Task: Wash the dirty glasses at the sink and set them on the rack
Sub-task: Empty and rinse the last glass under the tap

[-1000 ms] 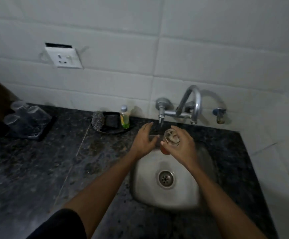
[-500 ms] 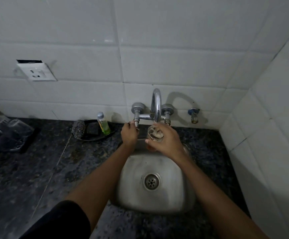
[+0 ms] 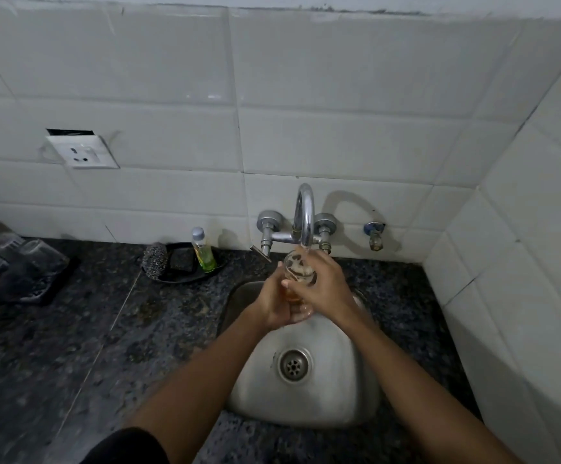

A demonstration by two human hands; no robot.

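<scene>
A clear glass point(image 3: 298, 270) with brownish liquid in its lower part is held upright under the tap spout point(image 3: 305, 216), over the back of the steel sink point(image 3: 336, 390). My right hand point(image 3: 326, 289) grips the glass from the right side. My left hand point(image 3: 274, 304) wraps around its lower part from the left. Water seems to run from the spout into the glass. At the far left, three clear glasses point(image 3: 21, 254) stand upside down on a dark rack point(image 3: 43, 291).
A dark dish point(image 3: 185, 272) behind the sink's left holds a steel scrubber point(image 3: 154, 261), a dark sponge and a green soap bottle point(image 3: 203, 251). The tap's left lever point(image 3: 261, 252) sticks out forward. A wall socket point(image 3: 81, 155) sits above the dark granite counter point(image 3: 71, 363).
My left hand came off the tap's left lever and moved down onto the glass. The glass now sits right under the spout. The camera view shifted slightly.
</scene>
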